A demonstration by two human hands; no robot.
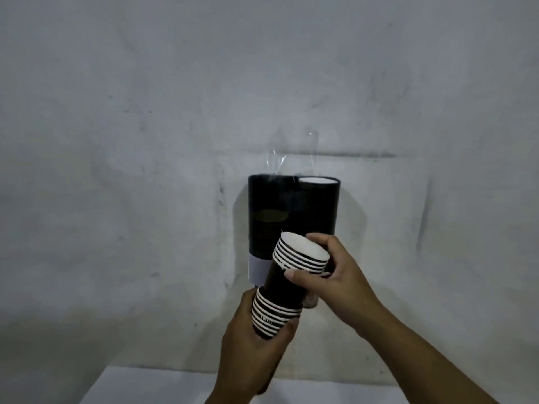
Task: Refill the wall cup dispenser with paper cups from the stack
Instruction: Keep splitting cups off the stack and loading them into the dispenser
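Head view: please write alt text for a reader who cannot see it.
Two bare hands hold a tilted stack of black paper cups before a wall dispenser; the left hand grips the bottom, the right hand the top. A white surface lies below.

Dim room, scuffed grey-white wall [145,112], pale white tabletop [151,386] at the bottom edge

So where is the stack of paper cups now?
In the head view, the stack of paper cups is low and central, tilted between the left hand and right hand, before the wall dispenser.
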